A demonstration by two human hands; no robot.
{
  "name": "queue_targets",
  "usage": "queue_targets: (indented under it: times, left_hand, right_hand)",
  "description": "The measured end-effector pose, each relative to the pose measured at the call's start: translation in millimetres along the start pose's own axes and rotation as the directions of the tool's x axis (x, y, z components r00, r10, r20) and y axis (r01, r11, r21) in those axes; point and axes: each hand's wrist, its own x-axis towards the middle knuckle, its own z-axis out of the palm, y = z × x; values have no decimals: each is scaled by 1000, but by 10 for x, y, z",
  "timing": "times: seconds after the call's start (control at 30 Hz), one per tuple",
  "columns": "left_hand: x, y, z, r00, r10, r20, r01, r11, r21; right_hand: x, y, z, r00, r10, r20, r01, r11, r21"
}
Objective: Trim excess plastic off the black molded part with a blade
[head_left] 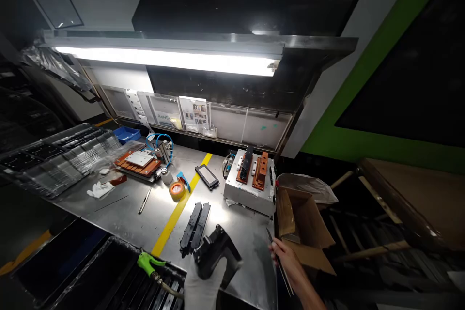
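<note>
At 6 o'clock on the bench (pixel 119 213) | gloved left hand (pixel 203 286) clamped on black part (pixel 214 252), wrist cut off | right hand (pixel 286 259) pinched thin tool (pixel 278 261), tip indistinct, 5 o'clock beside cardboard box (pixel 305 227).

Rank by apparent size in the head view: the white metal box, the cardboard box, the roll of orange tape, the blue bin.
1. cardboard box, though nearness to the camera may flatter it
2. white metal box
3. blue bin
4. roll of orange tape; close to the bin, so unsure
</note>
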Motion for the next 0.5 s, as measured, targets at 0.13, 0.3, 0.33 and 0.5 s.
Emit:
queue_targets:
  times: [0.13, 0.3, 0.33, 0.5]
  left_hand:
    - [72, -23, 29, 986, -123, 114, 127, 991, -31]
    - [-11, 130, 82, 955, -228, 189, 253, 960, -122]
    - [-30, 150, 94, 960, -216, 177, 239, 964, -118]
    - [-66, 126, 123, 957, -203, 206, 241, 954, -181]
  right_hand:
    - [-478, -51, -228, 992, -123, 11, 124, 983, -135]
    - [-859, -171, -336, 987, -133, 92, 152, 957, -247]
    - [-885, -179, -338, 986, -133, 105, 156, 956, -249]
    - [-929, -213, -290, 984, -104, 144, 135, 964, -227]
